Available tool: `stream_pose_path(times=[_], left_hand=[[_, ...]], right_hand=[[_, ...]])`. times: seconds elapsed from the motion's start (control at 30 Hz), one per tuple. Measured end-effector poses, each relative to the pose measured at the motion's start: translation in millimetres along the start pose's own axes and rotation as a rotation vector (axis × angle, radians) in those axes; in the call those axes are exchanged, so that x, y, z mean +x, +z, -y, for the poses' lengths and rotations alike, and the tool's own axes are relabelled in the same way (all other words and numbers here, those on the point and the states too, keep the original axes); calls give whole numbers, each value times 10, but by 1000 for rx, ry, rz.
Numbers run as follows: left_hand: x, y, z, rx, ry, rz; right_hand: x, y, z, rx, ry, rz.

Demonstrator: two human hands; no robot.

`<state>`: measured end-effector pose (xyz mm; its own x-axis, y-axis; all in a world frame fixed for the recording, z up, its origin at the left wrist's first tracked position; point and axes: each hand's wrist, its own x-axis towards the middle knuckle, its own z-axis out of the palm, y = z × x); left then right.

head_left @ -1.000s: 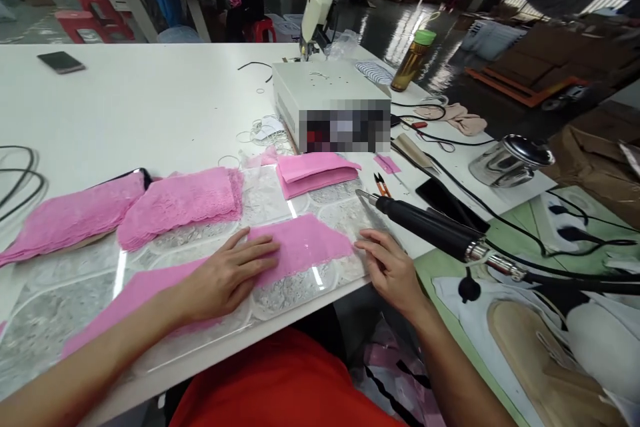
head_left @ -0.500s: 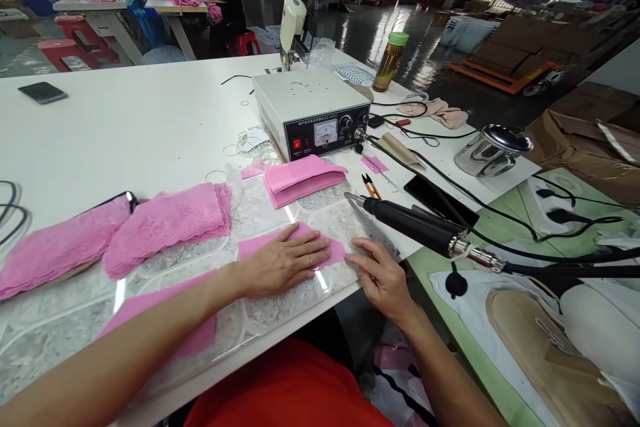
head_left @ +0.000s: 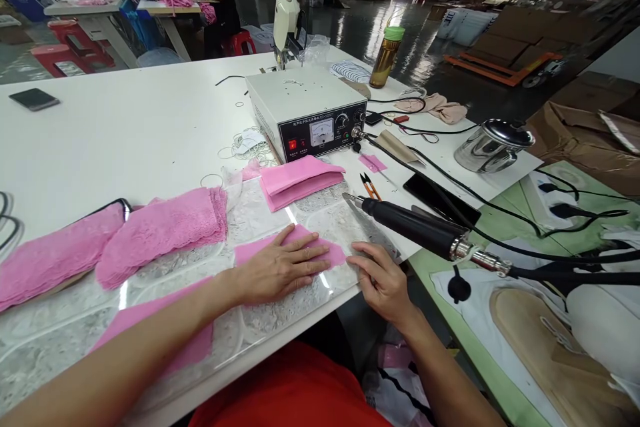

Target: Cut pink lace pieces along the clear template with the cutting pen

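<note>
My left hand [head_left: 280,270] lies flat with fingers spread on a pink fabric piece [head_left: 337,255], pressing it to the clear patterned mat [head_left: 260,320]. At the fabric's right tip, my right hand [head_left: 383,280] hovers near the table edge, fingers loosely bent and apart, holding nothing visible. A folded pink fabric stack [head_left: 300,180] sits just beyond the left hand. Another pink piece [head_left: 195,340] is partly hidden under my left forearm. Close to the right hand is a black handheld tool [head_left: 410,223] with a metal tip, cabled at its back end.
A control box [head_left: 310,103] with a meter stands behind the fabric. Pink lace stacks [head_left: 165,230] lie left. Orange-handled thread snips [head_left: 370,187], a dark phone [head_left: 440,200] and a metal cup [head_left: 493,147] are right. Cables cross there. A person [head_left: 215,0] sits at a far table.
The whole view has shifted slightly. Both hands keep almost the same pose, the left still flat on the pink fabric and the right at its tip.
</note>
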<state>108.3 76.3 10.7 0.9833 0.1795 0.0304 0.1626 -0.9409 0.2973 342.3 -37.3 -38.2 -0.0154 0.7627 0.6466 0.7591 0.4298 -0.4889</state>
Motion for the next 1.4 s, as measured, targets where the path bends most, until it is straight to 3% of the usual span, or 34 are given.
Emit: stream_pose_path(times=[0.13,0.3,0.37,0.57,0.73,0.9,1.03,1.2,1.4], left_hand=[[6,-24,9,-35,-10,-37],[26,-36,38,-53,-5,-52],[29,-12,49,-48,11,-59],[19,91,67,-8,19,-70],[14,122,54,6,-5,-48],[16,138,43,7,5,-79],[20,148,42,4,19,-88],[24,153,42,22,26,-85],[17,168,46,36,40,-112]], right_hand=[[-38,3,-1,35,68,-10],[-31,16,-87,277,491,-307],[39,13,-123,374,552,-380],[360,102,-125,494,438,-611],[589,234,-253,534,476,-692],[722,4,-402,561,503,-827],[692,-284,-235,838,340,-780],[632,-356,33,986,460,-695],[632,-360,29,997,483,-719]])
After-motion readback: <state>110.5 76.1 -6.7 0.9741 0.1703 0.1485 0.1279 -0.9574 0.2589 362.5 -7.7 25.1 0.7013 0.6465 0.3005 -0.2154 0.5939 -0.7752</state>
